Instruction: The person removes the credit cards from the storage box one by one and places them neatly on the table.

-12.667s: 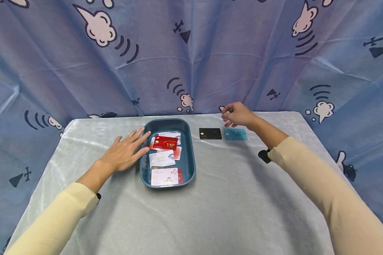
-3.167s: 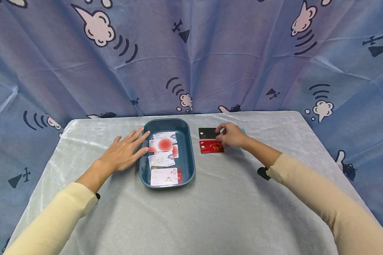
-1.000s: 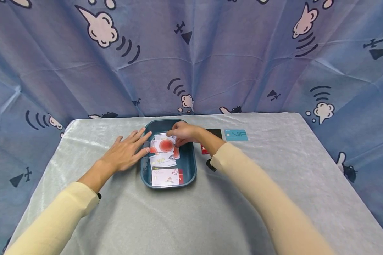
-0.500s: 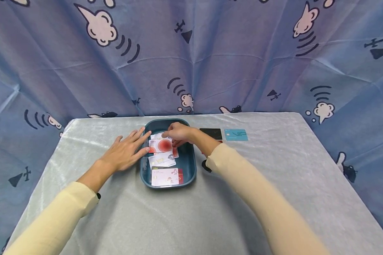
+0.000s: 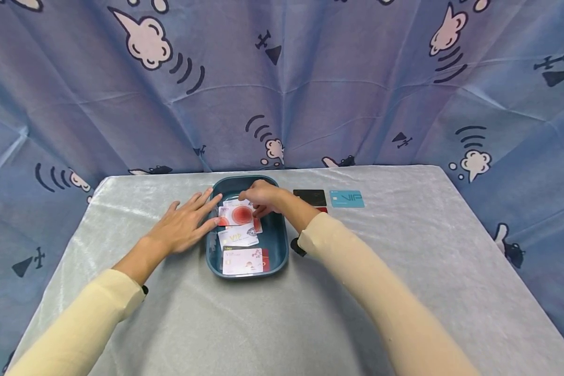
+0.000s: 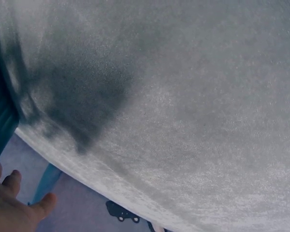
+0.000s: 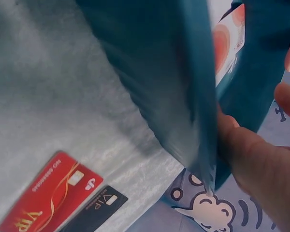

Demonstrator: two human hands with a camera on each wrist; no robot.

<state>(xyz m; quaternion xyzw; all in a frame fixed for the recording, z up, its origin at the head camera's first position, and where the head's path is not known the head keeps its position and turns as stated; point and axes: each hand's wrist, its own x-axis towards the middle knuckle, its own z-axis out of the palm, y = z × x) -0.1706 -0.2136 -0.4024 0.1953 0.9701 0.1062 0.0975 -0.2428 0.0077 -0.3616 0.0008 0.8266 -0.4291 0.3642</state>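
Observation:
In the head view my left hand (image 5: 183,222) lies with spread fingers along the left rim of a dark teal tray (image 5: 283,245). My right hand (image 5: 261,196) reaches over the right rim into the tray, its thumb and fingers bent around the right end of a white VIP card (image 5: 230,202) near the back. Below that card lies a white card with a red circle (image 5: 230,214). The right wrist view shows the thumb and index finger apart, the thumb's tip partly hidden by the tray wall (image 7: 169,72).
Another white VIP card (image 5: 235,236) and a pale pink VIP card (image 5: 242,261) lie lower in the tray. On the table right of it are a black card (image 5: 310,197), a blue card (image 5: 347,198) and a red VIP card (image 7: 50,193). A patterned curtain (image 5: 282,78) hangs behind.
The red VIP card has gone from the tray to the table below the black one. My right hand has come back into the tray, and the white card has shifted slightly left under it.

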